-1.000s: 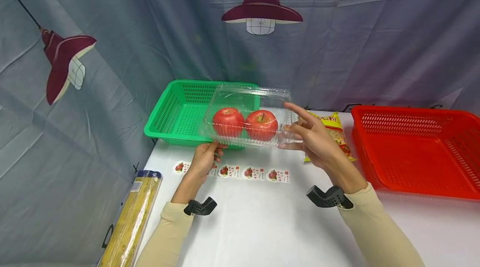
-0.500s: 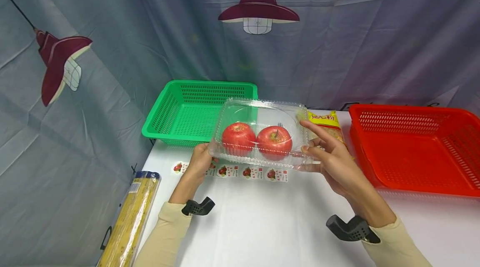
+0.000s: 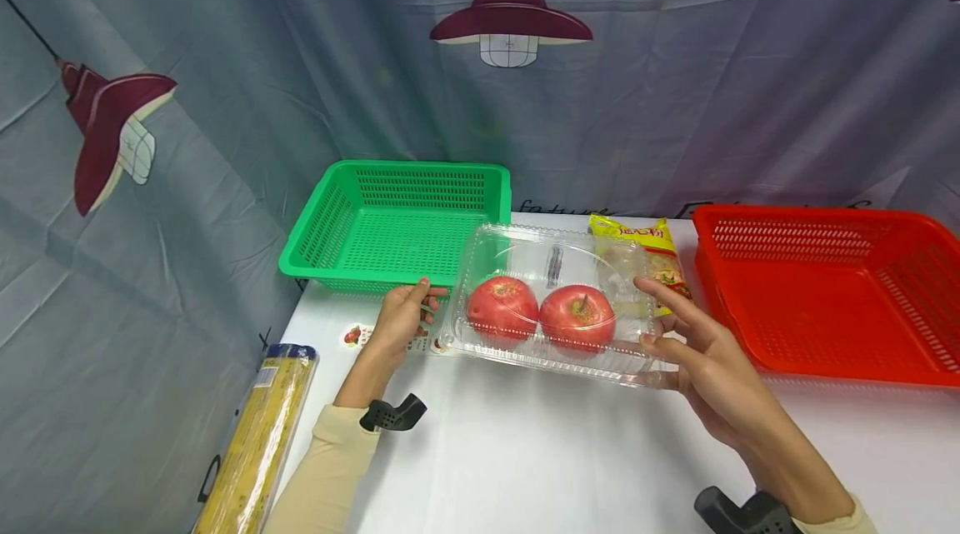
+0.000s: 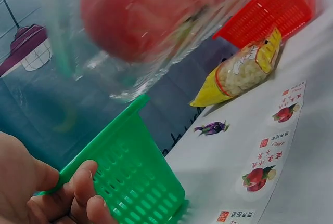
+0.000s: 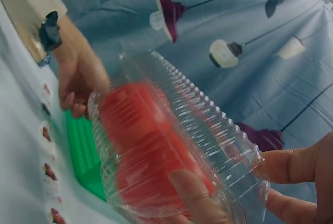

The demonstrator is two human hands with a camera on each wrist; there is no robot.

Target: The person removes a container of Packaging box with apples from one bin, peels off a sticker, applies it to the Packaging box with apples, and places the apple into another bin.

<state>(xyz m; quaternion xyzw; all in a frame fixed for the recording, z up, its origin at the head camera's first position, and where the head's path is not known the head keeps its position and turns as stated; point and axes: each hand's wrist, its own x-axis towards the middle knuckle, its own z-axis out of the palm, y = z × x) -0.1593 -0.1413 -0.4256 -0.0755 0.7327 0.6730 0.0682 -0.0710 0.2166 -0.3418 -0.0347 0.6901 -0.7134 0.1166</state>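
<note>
A transparent plastic clamshell box [image 3: 525, 361] with two red apples, one on the left [image 3: 502, 309] and one on the right [image 3: 577, 317], is raised over the white table, slightly tilted. My right hand [image 3: 720, 367] grips its right end, thumb on the near side and fingers spread round the far edge. At the front rim of the green basket [image 3: 352, 273], my left hand [image 3: 399, 321] pinches the edge between thumb and curled fingers, as the left wrist view shows. The box's left end overlaps the basket's corner in the head view. No contents show inside the basket.
A strip of apple labels [image 4: 255, 180] lies below the box. Behind it are a yellow food bag [image 3: 663, 259] and a small purple wrapped piece [image 4: 212, 128]. The red basket [image 3: 817, 301] stands right; a long yellow packet [image 3: 258, 434] lies left. A grey curtain [image 3: 660, 117] hangs behind.
The box with the apples has moved right and nearer, out from over the green basket, carried by my right hand. My left hand has parted from the box and is at the basket's rim.
</note>
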